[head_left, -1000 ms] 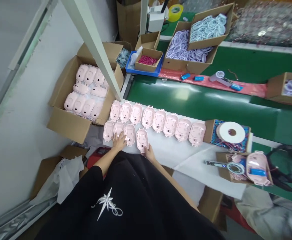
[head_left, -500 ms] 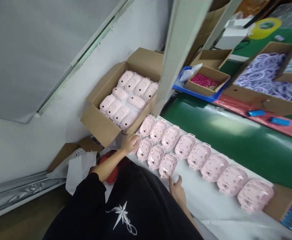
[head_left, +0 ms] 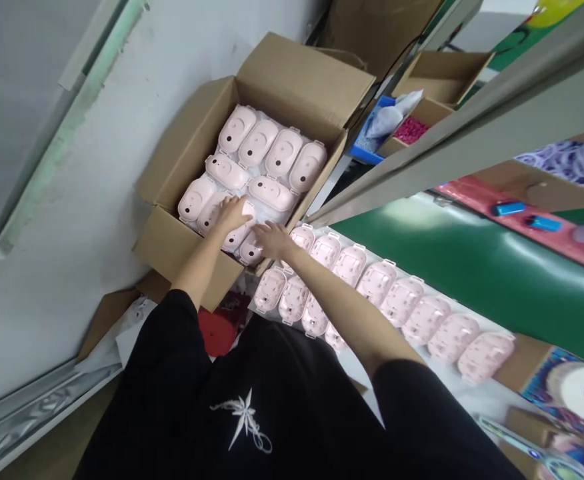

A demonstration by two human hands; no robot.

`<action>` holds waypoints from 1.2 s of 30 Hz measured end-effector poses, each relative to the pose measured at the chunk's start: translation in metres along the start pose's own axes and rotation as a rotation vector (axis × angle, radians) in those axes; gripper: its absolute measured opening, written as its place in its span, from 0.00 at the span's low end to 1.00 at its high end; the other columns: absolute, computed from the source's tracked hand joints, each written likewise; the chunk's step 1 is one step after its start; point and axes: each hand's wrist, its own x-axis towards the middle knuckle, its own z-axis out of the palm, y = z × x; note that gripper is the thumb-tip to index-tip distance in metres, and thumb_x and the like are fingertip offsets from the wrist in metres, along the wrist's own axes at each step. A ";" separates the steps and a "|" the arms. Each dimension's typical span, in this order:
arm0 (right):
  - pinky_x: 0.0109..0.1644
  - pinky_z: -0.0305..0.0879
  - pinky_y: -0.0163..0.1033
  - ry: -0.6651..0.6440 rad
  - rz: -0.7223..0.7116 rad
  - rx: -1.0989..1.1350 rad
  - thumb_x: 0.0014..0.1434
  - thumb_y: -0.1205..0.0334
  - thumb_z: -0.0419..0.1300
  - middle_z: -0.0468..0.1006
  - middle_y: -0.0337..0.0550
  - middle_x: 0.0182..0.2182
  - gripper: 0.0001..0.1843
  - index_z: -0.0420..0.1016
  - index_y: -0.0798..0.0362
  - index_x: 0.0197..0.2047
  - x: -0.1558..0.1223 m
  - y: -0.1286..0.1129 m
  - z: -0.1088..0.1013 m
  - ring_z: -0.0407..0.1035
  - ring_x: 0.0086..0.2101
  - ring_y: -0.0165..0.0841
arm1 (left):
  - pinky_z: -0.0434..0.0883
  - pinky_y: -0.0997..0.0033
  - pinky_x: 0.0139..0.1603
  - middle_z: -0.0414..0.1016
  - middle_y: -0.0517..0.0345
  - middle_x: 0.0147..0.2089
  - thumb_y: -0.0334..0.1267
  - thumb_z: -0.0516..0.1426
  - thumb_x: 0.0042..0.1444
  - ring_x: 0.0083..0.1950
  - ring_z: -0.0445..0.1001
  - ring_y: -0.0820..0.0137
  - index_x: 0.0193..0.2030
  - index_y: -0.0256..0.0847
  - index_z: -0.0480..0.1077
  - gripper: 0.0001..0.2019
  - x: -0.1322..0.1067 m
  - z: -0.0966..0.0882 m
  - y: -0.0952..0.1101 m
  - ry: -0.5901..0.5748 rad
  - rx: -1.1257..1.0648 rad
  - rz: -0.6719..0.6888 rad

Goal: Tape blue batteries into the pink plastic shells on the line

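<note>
My left hand [head_left: 233, 212] lies over the pink plastic shells in the cardboard box [head_left: 185, 150], its fingers apart and stretched across the top of one pink shell [head_left: 237, 235]. Just to its right, my right hand [head_left: 271, 240] reaches over the box's near edge with fingers spread, close to another pink shell [head_left: 252, 251] in the corner. Whether its fingertips touch that shell I cannot tell. The boxed shells lie with their smooth, rounded side up, each with a dark round hole.
Two rows of pink shells [head_left: 399, 300] lie hollow side up on the white-covered strip beside the box, partly behind my right forearm. A grey post [head_left: 437, 137] slants between the box and the green table [head_left: 452, 230]. A white roll [head_left: 579, 392] sits at the right.
Both hands have left the rows of shells on the strip and moved up and left into the cardboard box. The view has shifted toward the box.
</note>
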 end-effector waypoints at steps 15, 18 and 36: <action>0.72 0.52 0.61 -0.006 -0.009 -0.176 0.66 0.68 0.57 0.74 0.57 0.65 0.24 0.74 0.56 0.64 0.016 0.002 -0.007 0.62 0.66 0.48 | 0.78 0.56 0.62 0.82 0.51 0.53 0.60 0.72 0.50 0.56 0.82 0.60 0.52 0.42 0.78 0.29 -0.202 -0.130 0.065 0.898 -1.055 -0.049; 0.74 0.52 0.60 0.006 -0.014 -0.212 0.63 0.69 0.61 0.76 0.55 0.63 0.18 0.80 0.56 0.55 0.016 -0.018 -0.023 0.64 0.65 0.48 | 0.77 0.55 0.64 0.82 0.51 0.52 0.58 0.72 0.50 0.56 0.81 0.60 0.51 0.43 0.78 0.28 -0.245 -0.122 0.085 0.999 -1.022 -0.035; 0.53 0.70 0.52 0.572 0.749 0.279 0.70 0.57 0.50 0.80 0.54 0.43 0.15 0.76 0.50 0.50 -0.520 0.045 0.136 0.73 0.44 0.48 | 0.77 0.58 0.60 0.81 0.47 0.52 0.34 0.52 0.69 0.55 0.79 0.61 0.51 0.44 0.79 0.14 -0.301 0.150 0.258 -0.142 -0.338 0.695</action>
